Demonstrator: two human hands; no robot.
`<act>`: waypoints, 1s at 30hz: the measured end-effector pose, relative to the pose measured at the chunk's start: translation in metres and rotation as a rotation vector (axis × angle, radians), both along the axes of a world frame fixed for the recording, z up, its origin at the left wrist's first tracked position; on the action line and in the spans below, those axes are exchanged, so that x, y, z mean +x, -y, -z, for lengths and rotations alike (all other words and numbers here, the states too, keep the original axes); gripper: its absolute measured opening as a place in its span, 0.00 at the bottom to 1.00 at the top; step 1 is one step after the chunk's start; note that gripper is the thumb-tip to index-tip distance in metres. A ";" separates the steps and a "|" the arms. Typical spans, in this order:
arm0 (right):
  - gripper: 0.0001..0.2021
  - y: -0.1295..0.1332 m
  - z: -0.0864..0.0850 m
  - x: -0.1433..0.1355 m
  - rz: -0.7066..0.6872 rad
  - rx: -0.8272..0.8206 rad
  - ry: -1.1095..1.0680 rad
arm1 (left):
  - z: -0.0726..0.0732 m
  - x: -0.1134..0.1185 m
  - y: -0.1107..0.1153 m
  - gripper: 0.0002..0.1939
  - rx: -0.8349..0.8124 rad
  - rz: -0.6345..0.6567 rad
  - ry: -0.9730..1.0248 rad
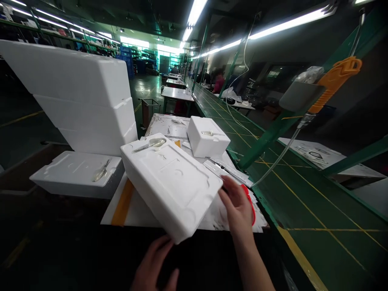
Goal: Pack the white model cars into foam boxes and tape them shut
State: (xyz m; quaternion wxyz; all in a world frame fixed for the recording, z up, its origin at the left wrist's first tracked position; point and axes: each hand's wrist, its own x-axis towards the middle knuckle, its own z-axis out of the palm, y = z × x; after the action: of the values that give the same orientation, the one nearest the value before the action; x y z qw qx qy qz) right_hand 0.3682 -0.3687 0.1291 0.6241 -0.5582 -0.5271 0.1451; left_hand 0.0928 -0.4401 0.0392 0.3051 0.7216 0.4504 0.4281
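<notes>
A large white foam box lies turned at an angle on the worktable, its near corner jutting past the front edge. On its top rests a small clear plastic bag. My right hand is at the box's right corner, fingers bent against it. My left hand is below the near corner, thumb apart from the fingers, fingertips at the box's underside. Red-handled scissors lie partly hidden behind my right hand. A smaller foam box with another small bag on top stands farther back.
Tall stacked foam boxes stand at the left, with a lower foam box before them. A green conveyor runs along the right. An orange tool hangs upper right. People sit far back.
</notes>
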 end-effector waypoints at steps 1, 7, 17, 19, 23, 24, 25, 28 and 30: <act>0.27 0.003 -0.007 0.004 0.151 0.034 -0.024 | -0.007 0.013 -0.012 0.25 0.054 0.078 -0.049; 0.29 0.027 -0.007 0.064 0.507 -0.140 0.387 | -0.051 0.075 -0.084 0.13 0.007 0.314 -0.221; 0.17 0.023 0.039 0.110 0.197 -0.505 0.156 | -0.050 0.131 -0.131 0.19 -0.045 0.591 -0.093; 0.21 0.031 0.041 0.099 0.233 -0.455 0.183 | -0.053 0.128 -0.127 0.17 -0.091 0.582 -0.010; 0.31 0.063 0.041 0.060 0.237 -0.183 0.325 | -0.065 0.113 -0.099 0.21 -0.361 0.520 0.247; 0.32 0.071 0.039 0.048 0.185 -0.093 0.397 | -0.068 0.109 -0.092 0.22 -0.492 0.515 0.363; 0.33 0.078 0.037 0.035 0.117 -0.011 0.474 | -0.072 0.105 -0.085 0.23 -0.628 0.508 0.490; 0.36 0.089 0.027 0.006 -0.067 0.103 0.687 | -0.080 0.093 -0.073 0.21 -0.923 0.430 0.798; 0.36 0.090 0.020 -0.003 -0.113 0.095 0.800 | -0.079 0.086 -0.069 0.19 -1.026 0.360 0.925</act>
State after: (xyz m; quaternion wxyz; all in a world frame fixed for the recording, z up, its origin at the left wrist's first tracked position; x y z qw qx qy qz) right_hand 0.3655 -0.4585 0.1093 0.3858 -0.5114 -0.7643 -0.0737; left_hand 0.1786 -0.3711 0.1184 0.8320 0.2948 0.2933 0.3672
